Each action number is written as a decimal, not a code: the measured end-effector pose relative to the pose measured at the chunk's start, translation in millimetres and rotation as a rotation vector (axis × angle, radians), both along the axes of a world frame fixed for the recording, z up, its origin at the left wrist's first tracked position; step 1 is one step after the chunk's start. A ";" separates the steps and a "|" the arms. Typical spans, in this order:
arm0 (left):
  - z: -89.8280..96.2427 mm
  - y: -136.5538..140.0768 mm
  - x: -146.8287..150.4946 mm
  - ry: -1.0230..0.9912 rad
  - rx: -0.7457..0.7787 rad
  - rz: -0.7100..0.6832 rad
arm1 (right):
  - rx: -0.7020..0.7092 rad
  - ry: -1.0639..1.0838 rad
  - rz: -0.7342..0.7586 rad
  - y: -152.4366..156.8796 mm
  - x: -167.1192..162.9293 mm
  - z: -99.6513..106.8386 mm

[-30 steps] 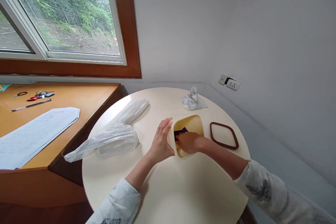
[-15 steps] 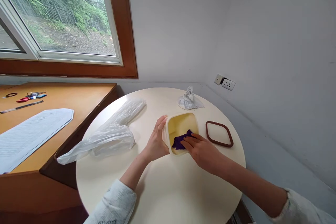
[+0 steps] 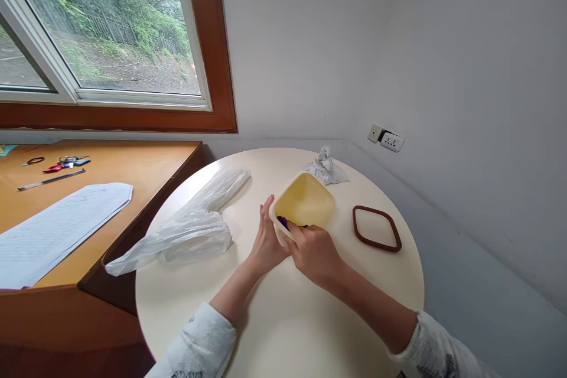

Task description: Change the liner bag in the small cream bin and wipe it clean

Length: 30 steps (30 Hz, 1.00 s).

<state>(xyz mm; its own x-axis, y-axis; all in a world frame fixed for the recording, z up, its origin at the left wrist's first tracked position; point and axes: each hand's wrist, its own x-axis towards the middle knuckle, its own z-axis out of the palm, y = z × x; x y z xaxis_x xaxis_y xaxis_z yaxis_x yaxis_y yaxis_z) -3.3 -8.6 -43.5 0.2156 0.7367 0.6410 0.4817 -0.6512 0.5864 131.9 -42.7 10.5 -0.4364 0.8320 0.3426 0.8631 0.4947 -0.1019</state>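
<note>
Purple cloth (image 3: 282,222) in tub (image 3: 319,199), against R fingers (image 3: 296,233); L fingers (image 3: 264,216) grip tub ext.

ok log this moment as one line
left hand: holds yellow container | right hand: at purple cloth inside | brown frame: on table

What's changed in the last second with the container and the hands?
The yellow container has turned and shifted away and to the left. The right hand has moved from inside it to its near rim, and the purple cloth now shows at the near-left inside, mostly hidden. The left hand still holds the container's left side; the brown frame and both plastic bags stayed put.
</note>
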 end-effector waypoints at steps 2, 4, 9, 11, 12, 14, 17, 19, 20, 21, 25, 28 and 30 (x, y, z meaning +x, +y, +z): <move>-3.6 2.7 -0.8 -0.015 0.048 0.042 | -0.018 0.049 -0.004 -0.6 -10.8 -0.9; -5.9 5.2 -2.9 -0.026 0.074 0.064 | -0.045 0.107 -0.012 -1.3 -19.7 -1.2; -7.1 8.4 -7.6 -0.049 0.099 0.095 | -0.077 0.238 0.020 -3.5 -28.0 -2.2; -7.2 9.4 -8.6 -0.055 0.110 0.101 | -0.068 0.265 0.059 -6.4 -24.4 -2.4; -7.2 10.0 -9.1 -0.059 0.106 0.103 | -0.063 0.270 0.082 -8.5 -21.3 -2.2; -6.5 10.9 -9.7 -0.072 0.082 0.104 | -0.052 0.255 0.131 -13.2 -13.4 -0.5; -4.0 10.9 -9.9 -0.089 0.056 0.104 | -0.040 0.181 0.202 -19.4 -0.6 4.9; -1.9 10.1 -9.6 -0.095 0.060 0.100 | -0.049 0.132 0.238 -21.6 6.6 10.1; -1.0 9.6 -9.3 -0.094 0.066 0.093 | -0.065 0.114 0.248 -21.9 9.5 13.0; -0.2 9.1 -9.0 -0.089 0.074 0.083 | -0.091 0.098 0.250 -21.7 12.0 16.0; 1.3 8.3 -8.5 -0.065 0.106 0.048 | -0.272 0.069 0.218 -14.1 17.4 28.3; 2.2 7.5 -8.9 -0.067 0.096 0.034 | -0.456 0.115 0.234 -1.0 17.3 34.8; 3.2 6.4 -9.1 -0.047 0.092 0.029 | -0.586 0.127 0.235 10.3 15.5 35.6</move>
